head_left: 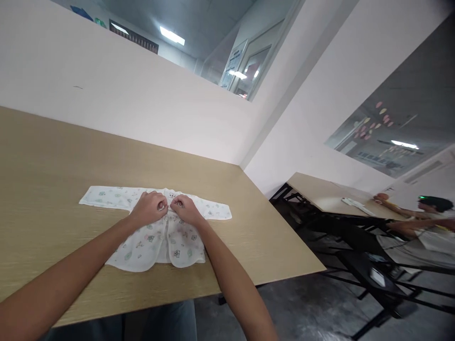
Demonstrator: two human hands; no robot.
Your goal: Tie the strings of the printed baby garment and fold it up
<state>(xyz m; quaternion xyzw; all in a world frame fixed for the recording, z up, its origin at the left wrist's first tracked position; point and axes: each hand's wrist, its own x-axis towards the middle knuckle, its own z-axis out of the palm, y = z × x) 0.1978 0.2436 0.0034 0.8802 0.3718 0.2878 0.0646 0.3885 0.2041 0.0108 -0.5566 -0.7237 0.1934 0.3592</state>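
On the tan tabletop (53,166), a small white printed shirt (140,248) lies spread out, sleeves stretched to both sides, collar toward the white wall (149,109), lower front edges parted toward the wearer. Wall closes off the far edge; window (227,52) above it. Off to the right, well apart: second table (313,189) with a pale cloth (356,206) on it, a co-worker (433,237) seated there, blurred, arms reaching onto it. Black seat (373,279) nearer, with a white item on top, too blurred to tell. Hands themselves block part of the upper front.

Left hand (153,207) and right hand (185,208) sit just beside each other below the collar, knuckles up, fingers curled. Both grips closed, pinching the shirt's front edges between thumb and fingers. Forearms angle in from the lower corners, right one passing over the shirt's side.
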